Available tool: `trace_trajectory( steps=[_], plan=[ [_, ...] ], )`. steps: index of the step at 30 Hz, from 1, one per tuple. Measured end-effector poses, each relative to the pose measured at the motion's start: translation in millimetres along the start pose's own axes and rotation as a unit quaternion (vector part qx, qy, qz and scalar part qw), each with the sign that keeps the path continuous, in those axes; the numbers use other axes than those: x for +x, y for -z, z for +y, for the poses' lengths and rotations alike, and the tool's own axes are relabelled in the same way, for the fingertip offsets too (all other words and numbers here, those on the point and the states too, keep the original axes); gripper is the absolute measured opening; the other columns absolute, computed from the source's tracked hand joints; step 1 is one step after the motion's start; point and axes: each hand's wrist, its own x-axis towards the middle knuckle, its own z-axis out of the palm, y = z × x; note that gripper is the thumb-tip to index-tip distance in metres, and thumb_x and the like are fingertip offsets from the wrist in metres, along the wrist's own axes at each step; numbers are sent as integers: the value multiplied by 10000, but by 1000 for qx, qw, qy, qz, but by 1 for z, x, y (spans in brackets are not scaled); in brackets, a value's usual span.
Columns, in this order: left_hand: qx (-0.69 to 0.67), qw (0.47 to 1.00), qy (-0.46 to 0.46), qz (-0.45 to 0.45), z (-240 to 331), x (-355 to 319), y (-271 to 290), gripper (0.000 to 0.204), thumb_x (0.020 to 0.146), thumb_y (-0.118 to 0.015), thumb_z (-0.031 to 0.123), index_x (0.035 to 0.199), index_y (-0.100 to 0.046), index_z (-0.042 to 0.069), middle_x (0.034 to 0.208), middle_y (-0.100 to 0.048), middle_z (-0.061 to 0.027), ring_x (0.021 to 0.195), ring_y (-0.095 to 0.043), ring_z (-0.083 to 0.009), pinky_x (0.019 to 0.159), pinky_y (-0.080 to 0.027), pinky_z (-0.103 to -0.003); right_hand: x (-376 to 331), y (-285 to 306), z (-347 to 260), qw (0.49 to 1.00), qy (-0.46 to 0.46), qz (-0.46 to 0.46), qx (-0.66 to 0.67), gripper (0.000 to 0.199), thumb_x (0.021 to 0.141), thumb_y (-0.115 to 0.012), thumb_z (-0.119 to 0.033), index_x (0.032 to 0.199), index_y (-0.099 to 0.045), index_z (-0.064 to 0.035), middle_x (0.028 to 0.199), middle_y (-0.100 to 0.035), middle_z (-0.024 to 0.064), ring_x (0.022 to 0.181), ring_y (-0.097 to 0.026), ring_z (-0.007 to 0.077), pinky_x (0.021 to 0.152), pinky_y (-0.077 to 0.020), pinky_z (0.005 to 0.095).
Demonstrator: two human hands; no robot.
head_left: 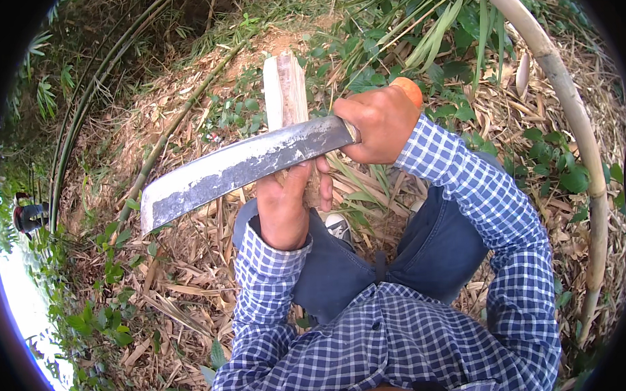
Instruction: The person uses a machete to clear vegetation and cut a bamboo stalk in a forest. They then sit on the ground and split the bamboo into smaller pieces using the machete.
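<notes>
My right hand (381,123) is closed round the orange handle of a machete (246,163). Its broad, worn blade stretches leftward across the front of me, the tip at the far left. Beneath the blade, my left hand (286,203) grips the lower part of a split piece of wood (286,89), the thumb and fingertips showing around it. The wood's pale upper end sticks up beyond the blade, while the blade hides its middle. Whether the cutting edge touches the wood, I cannot tell.
Dry leaves (185,296) cover the ground around my bent legs (343,274). A long curved pole (564,90) arches along the right side. Thin green stems (179,121) lean at the left, and leafy plants (452,46) grow ahead. Another person (31,216) is at the far left.
</notes>
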Motion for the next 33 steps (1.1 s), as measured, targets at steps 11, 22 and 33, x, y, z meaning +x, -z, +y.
trace_trajectory(
  steps=[11,22,33],
  plan=[
    [5,1000,6,0,1,-1,-11,232,975,-474,98,1153,-484,-51,860,-557,-115,602,-576,-175,453,-479,-266,-1,-2,21,999,11,18,-33,232,657,-707,-255,769,-581,-95,627,-618,82,589,-645,293,514,-500,432],
    [26,999,19,-33,0,-26,-2,365,964,-507,155,1264,-374,-4,842,-535,-109,559,-555,-158,415,-451,-258,2,33,99,949,-297,38,-96,212,806,-649,-281,871,-705,-87,606,-636,97,498,-611,218,546,-538,382],
    [-48,998,5,30,-1,-13,8,297,952,-515,134,1197,-417,-1,891,-538,-139,590,-544,-189,413,-420,-268,-2,-4,-5,1000,-6,-21,2,216,664,-679,-265,752,-582,-94,632,-621,74,582,-642,288,519,-506,433]
  ],
)
